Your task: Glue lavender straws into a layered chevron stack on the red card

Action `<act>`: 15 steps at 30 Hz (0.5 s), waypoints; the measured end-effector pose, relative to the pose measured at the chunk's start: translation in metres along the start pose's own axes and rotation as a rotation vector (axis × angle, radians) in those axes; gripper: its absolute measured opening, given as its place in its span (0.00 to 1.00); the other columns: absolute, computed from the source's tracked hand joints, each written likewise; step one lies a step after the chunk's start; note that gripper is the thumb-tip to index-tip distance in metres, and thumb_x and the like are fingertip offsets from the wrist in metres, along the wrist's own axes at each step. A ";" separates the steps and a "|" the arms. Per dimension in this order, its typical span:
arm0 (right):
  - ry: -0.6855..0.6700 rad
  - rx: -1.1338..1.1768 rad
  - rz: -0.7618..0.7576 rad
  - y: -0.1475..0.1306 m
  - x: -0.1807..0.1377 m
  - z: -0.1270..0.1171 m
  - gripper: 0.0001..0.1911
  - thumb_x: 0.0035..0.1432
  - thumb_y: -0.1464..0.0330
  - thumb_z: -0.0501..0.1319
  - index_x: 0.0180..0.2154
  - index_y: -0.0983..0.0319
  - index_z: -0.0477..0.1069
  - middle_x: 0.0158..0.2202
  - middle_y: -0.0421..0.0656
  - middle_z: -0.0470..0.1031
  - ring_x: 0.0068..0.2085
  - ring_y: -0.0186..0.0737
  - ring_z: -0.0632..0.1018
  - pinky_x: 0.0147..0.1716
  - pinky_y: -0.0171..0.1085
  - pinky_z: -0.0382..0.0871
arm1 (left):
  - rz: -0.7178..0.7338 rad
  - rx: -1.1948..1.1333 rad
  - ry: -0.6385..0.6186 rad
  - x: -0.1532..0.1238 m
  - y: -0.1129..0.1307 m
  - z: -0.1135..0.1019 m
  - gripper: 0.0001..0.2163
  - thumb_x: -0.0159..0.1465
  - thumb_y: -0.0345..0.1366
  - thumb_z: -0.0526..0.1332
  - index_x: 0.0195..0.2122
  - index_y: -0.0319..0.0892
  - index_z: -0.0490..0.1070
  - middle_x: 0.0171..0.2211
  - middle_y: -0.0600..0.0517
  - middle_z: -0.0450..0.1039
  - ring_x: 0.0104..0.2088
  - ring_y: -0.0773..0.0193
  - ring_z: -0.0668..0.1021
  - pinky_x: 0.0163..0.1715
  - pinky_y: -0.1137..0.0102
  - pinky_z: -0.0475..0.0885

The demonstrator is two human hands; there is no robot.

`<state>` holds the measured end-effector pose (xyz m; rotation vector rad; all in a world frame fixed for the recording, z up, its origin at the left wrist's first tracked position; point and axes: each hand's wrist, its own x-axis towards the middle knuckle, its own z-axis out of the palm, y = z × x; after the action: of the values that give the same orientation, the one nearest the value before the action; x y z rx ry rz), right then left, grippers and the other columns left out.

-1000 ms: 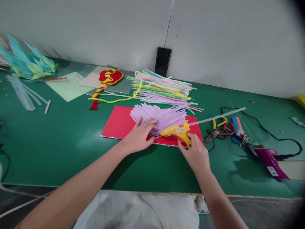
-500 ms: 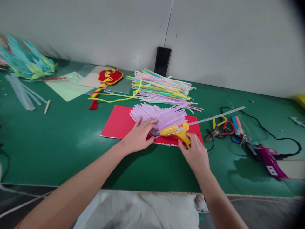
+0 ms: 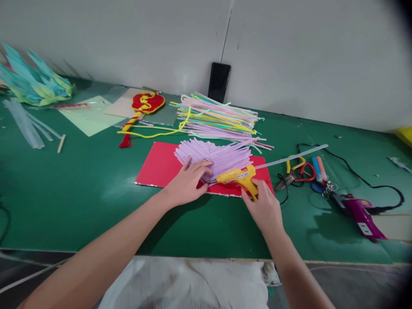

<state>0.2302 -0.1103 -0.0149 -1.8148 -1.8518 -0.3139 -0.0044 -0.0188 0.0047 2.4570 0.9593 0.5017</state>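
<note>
A red card (image 3: 157, 167) lies on the green table with a heart made of lilac pipe cleaners (image 3: 222, 156) on it. My left hand (image 3: 188, 182) rests flat on the heart's lower left part, fingers stretched out. My right hand (image 3: 265, 208) is closed round the grip of a yellow glue gun (image 3: 238, 176). The gun's nozzle points left at the heart's lower edge, close to my left fingertips. A clear glue stick (image 3: 292, 156) juts from the gun's back toward the right.
A pile of coloured pipe cleaners (image 3: 219, 118) lies behind the card, with a red and yellow tasselled ornament (image 3: 144, 105) to its left. Pliers and scissors (image 3: 296, 171), a purple tool with a black cord (image 3: 362, 214), clear sticks (image 3: 25, 124) and a black phone (image 3: 219, 81) surround them.
Nothing has moved but the view, which has shifted slightly; both hands stay in place on the heart and the glue gun.
</note>
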 end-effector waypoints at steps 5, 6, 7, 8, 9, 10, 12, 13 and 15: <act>0.000 -0.006 0.024 -0.001 0.000 -0.001 0.14 0.60 0.61 0.55 0.43 0.63 0.65 0.36 0.48 0.76 0.34 0.42 0.78 0.27 0.35 0.69 | 0.003 0.000 0.004 0.000 0.000 0.000 0.11 0.59 0.29 0.56 0.43 0.45 0.63 0.59 0.49 0.62 0.62 0.58 0.61 0.64 0.49 0.40; -0.004 -0.008 0.029 -0.001 -0.001 -0.002 0.14 0.60 0.61 0.55 0.43 0.63 0.65 0.37 0.48 0.76 0.34 0.42 0.78 0.27 0.35 0.69 | 0.005 0.004 0.003 0.000 0.000 0.000 0.11 0.59 0.29 0.56 0.43 0.45 0.63 0.59 0.49 0.62 0.62 0.59 0.61 0.64 0.49 0.41; -0.009 -0.013 0.038 -0.002 -0.002 -0.002 0.14 0.60 0.61 0.55 0.44 0.63 0.65 0.37 0.48 0.76 0.35 0.43 0.78 0.27 0.35 0.69 | 0.006 0.008 0.004 0.000 0.000 0.000 0.11 0.59 0.29 0.56 0.43 0.45 0.63 0.59 0.48 0.62 0.62 0.59 0.61 0.64 0.49 0.41; -0.014 -0.019 0.050 -0.003 -0.003 -0.003 0.14 0.60 0.61 0.55 0.44 0.63 0.66 0.37 0.48 0.76 0.35 0.43 0.78 0.26 0.35 0.69 | 0.008 0.012 0.005 0.000 0.000 0.000 0.11 0.59 0.29 0.56 0.43 0.45 0.62 0.59 0.48 0.62 0.62 0.59 0.61 0.64 0.49 0.41; -0.019 -0.028 0.066 -0.004 -0.005 -0.003 0.14 0.60 0.61 0.55 0.44 0.63 0.66 0.37 0.48 0.76 0.35 0.43 0.78 0.26 0.35 0.69 | 0.009 0.014 0.007 0.000 0.000 0.000 0.11 0.59 0.29 0.56 0.43 0.45 0.62 0.59 0.48 0.62 0.62 0.59 0.61 0.64 0.49 0.41; -0.021 -0.039 0.083 -0.006 -0.007 -0.003 0.15 0.60 0.60 0.55 0.44 0.62 0.65 0.37 0.48 0.76 0.34 0.43 0.78 0.26 0.35 0.69 | 0.010 0.014 0.009 0.000 -0.001 0.000 0.12 0.59 0.29 0.56 0.43 0.45 0.62 0.59 0.48 0.62 0.62 0.59 0.61 0.64 0.49 0.41; -0.015 -0.057 0.113 -0.009 -0.011 -0.003 0.15 0.60 0.60 0.55 0.44 0.62 0.65 0.39 0.48 0.77 0.34 0.42 0.78 0.27 0.35 0.69 | 0.010 0.011 0.008 0.000 -0.001 0.000 0.12 0.59 0.28 0.56 0.44 0.45 0.62 0.59 0.48 0.62 0.62 0.59 0.61 0.64 0.49 0.41; -0.007 -0.061 0.123 -0.011 -0.013 -0.003 0.15 0.60 0.60 0.55 0.44 0.62 0.65 0.39 0.48 0.77 0.34 0.42 0.78 0.28 0.35 0.69 | 0.009 0.007 0.008 0.000 -0.001 0.000 0.12 0.59 0.28 0.56 0.44 0.45 0.62 0.59 0.48 0.62 0.62 0.59 0.61 0.64 0.49 0.41; 0.014 -0.061 0.133 -0.015 -0.016 -0.003 0.14 0.60 0.61 0.56 0.44 0.63 0.65 0.39 0.48 0.76 0.35 0.42 0.78 0.29 0.36 0.70 | 0.010 0.000 0.007 0.000 -0.001 0.000 0.12 0.59 0.28 0.57 0.44 0.45 0.62 0.59 0.49 0.62 0.62 0.59 0.61 0.64 0.49 0.41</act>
<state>0.2154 -0.1266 -0.0178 -1.9612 -1.7194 -0.3365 -0.0051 -0.0186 0.0044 2.4629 0.9501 0.5134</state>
